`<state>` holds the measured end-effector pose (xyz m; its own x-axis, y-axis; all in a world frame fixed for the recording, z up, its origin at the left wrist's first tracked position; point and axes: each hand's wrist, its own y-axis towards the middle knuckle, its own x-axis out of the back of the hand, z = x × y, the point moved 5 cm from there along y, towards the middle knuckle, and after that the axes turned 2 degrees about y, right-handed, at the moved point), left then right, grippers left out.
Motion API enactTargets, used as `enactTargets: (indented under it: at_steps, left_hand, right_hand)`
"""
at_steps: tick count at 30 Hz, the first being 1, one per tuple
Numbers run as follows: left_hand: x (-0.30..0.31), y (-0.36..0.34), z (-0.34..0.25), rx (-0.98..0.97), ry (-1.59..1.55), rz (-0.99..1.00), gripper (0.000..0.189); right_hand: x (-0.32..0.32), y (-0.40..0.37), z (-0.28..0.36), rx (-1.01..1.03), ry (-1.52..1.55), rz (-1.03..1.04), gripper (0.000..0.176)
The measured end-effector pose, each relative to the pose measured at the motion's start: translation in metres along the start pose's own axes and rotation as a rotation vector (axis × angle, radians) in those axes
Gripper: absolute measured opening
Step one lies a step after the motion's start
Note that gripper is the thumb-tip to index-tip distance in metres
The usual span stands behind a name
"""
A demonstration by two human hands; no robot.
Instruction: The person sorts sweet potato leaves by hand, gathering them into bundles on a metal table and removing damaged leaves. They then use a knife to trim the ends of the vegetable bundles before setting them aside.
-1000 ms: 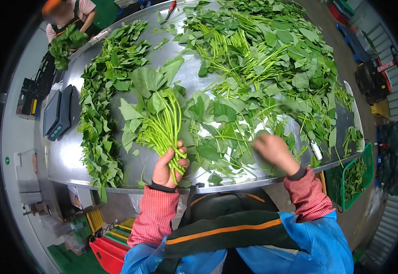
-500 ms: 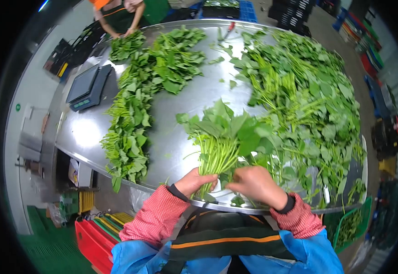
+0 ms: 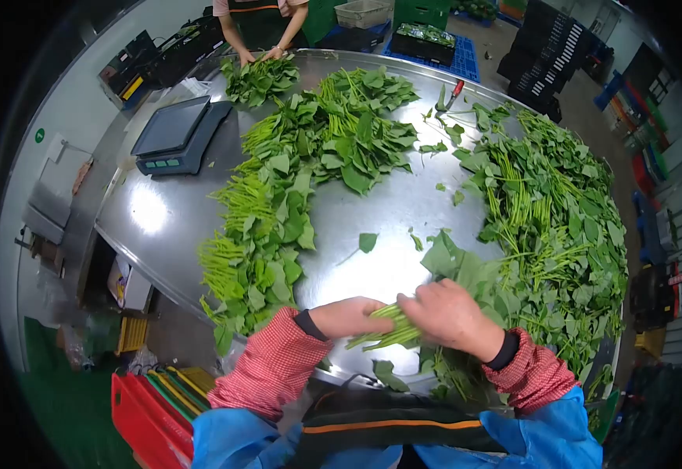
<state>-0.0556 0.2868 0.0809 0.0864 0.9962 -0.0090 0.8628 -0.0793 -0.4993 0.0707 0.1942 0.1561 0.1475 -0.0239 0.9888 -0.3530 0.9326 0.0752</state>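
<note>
Just above the table's near edge, a bunch of leafy green stems (image 3: 390,334) lies tilted sideways, its cut ends to the left and its leaves to the right. My right hand (image 3: 457,319) is closed round the middle of the bunch. At the stem ends, my left hand (image 3: 350,319) has its fingers closed on them; part of the fingers is hidden. Right of my right hand is a large heap of loose leafy greens (image 3: 560,211). A row of laid-out bunches (image 3: 267,227) runs along the left of the steel table (image 3: 341,227).
A digital scale (image 3: 177,137) stands at the table's left. A red-handled knife (image 3: 452,95) lies at the far edge. Across the table, a co-worker's hands (image 3: 263,56) touch another bunch. Red, green and yellow crates (image 3: 157,414) stand low at the left. Black crates (image 3: 548,59) are stacked beyond.
The bunch has tipped from upright to sideways, leaves now to the right. My right hand has closed round it, and my left hand has shifted slightly right. The view has turned left.
</note>
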Motion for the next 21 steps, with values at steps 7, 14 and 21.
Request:
enactTargets:
  at_steps: [7,14,21]
  left_hand:
    - [0.100,0.062,0.090,-0.104,0.391,-1.313,0.056]
    - [-0.059,0.118,0.028,-0.421,0.550,-0.467,0.050]
    - [-0.067,0.122,0.050,-0.151,0.750,-0.080,0.036]
  right_hand:
    - [0.028,0.078,-0.090,-0.192,0.009,-0.240,0.052]
    - [-0.110,0.196,-0.126,-0.375,0.022,-0.105,0.065]
    - [-0.051,0.140,-0.094,-0.340,0.025,-0.445,0.048]
